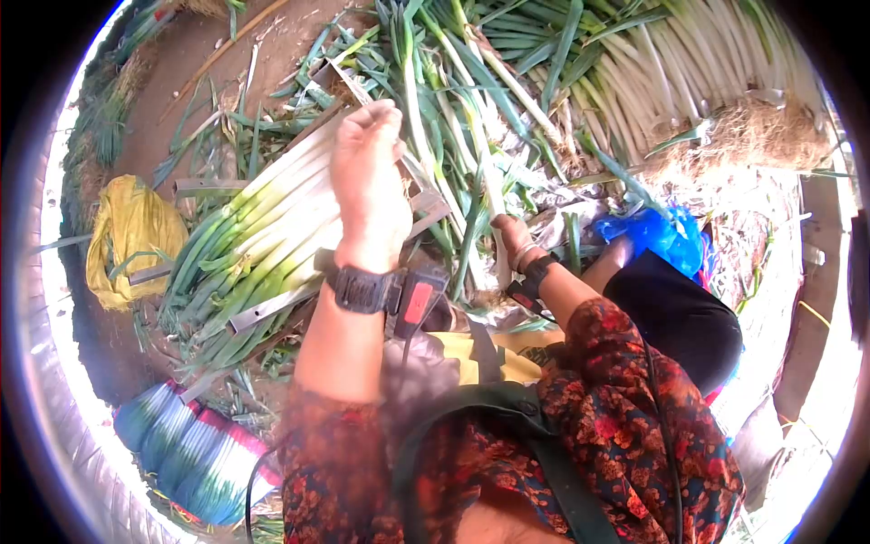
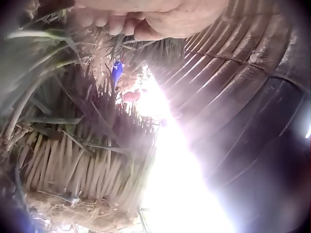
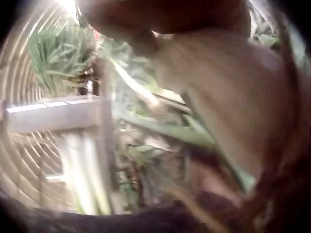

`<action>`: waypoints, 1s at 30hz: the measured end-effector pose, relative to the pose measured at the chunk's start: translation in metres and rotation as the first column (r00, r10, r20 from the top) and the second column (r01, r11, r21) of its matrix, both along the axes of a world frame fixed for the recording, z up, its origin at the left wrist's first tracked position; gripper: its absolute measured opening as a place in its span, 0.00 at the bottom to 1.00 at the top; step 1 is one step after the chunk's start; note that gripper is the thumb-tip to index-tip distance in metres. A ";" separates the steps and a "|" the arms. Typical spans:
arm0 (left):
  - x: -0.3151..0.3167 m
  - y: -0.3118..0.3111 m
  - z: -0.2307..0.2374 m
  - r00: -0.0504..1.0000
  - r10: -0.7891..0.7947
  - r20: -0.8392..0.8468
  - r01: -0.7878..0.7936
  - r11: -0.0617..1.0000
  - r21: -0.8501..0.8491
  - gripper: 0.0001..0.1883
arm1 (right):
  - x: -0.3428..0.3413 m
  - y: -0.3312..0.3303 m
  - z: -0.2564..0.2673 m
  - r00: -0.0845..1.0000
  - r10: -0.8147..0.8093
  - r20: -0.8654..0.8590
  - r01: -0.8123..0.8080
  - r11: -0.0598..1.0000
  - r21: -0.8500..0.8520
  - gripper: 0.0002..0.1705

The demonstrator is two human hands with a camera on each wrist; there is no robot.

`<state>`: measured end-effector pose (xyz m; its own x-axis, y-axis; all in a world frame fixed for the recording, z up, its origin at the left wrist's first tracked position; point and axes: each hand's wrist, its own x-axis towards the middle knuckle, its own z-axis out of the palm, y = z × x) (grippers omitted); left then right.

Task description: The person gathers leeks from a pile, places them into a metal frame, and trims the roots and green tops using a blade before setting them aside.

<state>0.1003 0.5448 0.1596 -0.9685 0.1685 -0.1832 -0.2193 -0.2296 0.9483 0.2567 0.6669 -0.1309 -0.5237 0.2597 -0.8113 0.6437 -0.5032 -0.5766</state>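
Observation:
My left hand point(image 1: 367, 177) is raised over a metal rack point(image 1: 263, 308), its fingers curled in and nothing showing in them. Along the top of the left wrist view the same curled fingers point(image 2: 116, 22) appear. Leeks point(image 1: 290, 195) lie side by side in the rack, white ends toward the left hand and green leaves toward the lower left. My right hand point(image 1: 518, 243) is low in front of the body, its thumb across a pale leek stalk point(image 1: 494, 195). Close up and blurred, the right hand point(image 3: 233, 82) fills the upper right of its wrist view, partly hiding the stalk.
A large row of leeks with roots point(image 1: 689, 82) lies at the back right. Loose leeks point(image 1: 412, 100) and leaf scraps cover the ground ahead. A yellow bag point(image 1: 131, 240) is at the left, a blue plastic bag point(image 1: 657, 236) by the knee. Striped cloth point(image 1: 190, 453) lies lower left.

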 end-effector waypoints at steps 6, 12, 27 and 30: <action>0.011 0.027 -0.022 0.970 -0.209 0.125 0.236 0.935 -0.265 0.08 | 0.002 0.022 0.187 0.903 -0.172 -0.393 -0.175 0.690 -0.703 0.11; 0.013 0.055 -0.066 0.770 -0.466 0.437 0.516 0.856 0.003 0.20 | 0.081 0.020 0.258 0.830 0.076 -0.552 -0.425 0.727 -0.539 0.15; 0.049 0.066 -0.025 0.796 -0.597 0.101 0.565 0.792 0.232 0.15 | -0.096 0.098 0.262 0.731 0.397 -0.555 -0.088 0.862 0.500 0.32; 0.050 0.055 -0.012 0.859 -0.500 0.111 0.489 0.865 0.113 0.15 | -0.091 0.062 0.273 0.746 0.195 -0.636 0.098 0.913 0.395 0.28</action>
